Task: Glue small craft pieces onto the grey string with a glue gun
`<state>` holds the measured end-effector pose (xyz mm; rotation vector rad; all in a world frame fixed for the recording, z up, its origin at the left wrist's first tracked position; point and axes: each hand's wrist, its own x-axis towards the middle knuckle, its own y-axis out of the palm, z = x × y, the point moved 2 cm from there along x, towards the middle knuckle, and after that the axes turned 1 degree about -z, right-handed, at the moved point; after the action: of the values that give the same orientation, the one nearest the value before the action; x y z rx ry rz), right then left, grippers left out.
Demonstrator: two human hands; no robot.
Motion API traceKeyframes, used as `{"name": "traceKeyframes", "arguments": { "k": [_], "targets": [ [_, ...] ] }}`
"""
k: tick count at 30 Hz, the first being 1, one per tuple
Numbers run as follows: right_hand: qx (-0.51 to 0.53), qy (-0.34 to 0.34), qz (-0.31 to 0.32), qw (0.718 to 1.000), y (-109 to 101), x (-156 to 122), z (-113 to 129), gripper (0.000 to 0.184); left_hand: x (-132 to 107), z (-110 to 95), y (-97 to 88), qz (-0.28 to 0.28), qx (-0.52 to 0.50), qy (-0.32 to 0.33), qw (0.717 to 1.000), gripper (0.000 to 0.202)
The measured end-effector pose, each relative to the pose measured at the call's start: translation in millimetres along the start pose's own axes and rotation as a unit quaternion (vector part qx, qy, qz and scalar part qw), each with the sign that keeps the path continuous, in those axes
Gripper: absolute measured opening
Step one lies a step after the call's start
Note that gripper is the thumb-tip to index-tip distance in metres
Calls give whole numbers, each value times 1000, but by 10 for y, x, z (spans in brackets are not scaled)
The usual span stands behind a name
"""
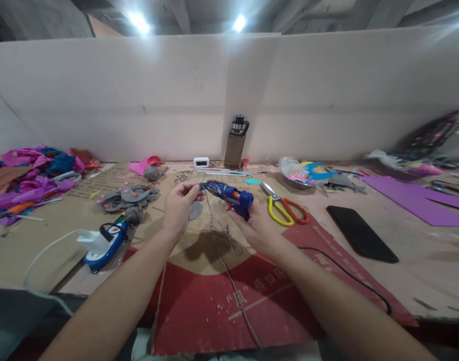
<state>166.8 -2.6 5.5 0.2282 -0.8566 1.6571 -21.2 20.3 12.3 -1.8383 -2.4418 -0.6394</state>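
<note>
A blue hot glue gun [223, 190] is gripped in my right hand [256, 225], its nozzle pointing left toward the fingertips of the other hand. Thumb and fingers pinched together, my left hand [179, 206] holds grey yarn [211, 214] right by the nozzle. From there the yarn hangs down, loops loosely over the cardboard [199, 258] and runs on to its front edge. Beneath the left hand lies a grey disc [195, 210], partly covered by the fingers. Whether the nozzle touches the yarn is too small to tell.
Scissors [285, 204] with yellow and red handles lie right of the glue gun, with a black phone [359, 233] beyond. A blue power strip [107, 248], grey discs [127, 197] and yarn balls lie left. A bottle [236, 143] stands against the wall.
</note>
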Motion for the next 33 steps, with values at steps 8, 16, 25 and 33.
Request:
{"name": "traceKeyframes", "arguments": {
  "k": [8, 16, 25, 33],
  "targets": [
    [-18, -12, -11, 1000, -13, -9, -20, 18, 10, 8, -9, -9, -9, 15, 1000, 18],
    [-30, -21, -10, 999, -7, -17, 15, 22, 5, -11, 1, -10, 14, 25, 1000, 18],
    [-52, -43, 0, 998, 4, -23, 16, 37, 3, 5, -37, -22, 97, 82, 992, 18],
    [-60, -43, -2, 997, 2, -32, 20, 37, 0, 6, -46, -23, 101, 90, 991, 19]
  ]
}}
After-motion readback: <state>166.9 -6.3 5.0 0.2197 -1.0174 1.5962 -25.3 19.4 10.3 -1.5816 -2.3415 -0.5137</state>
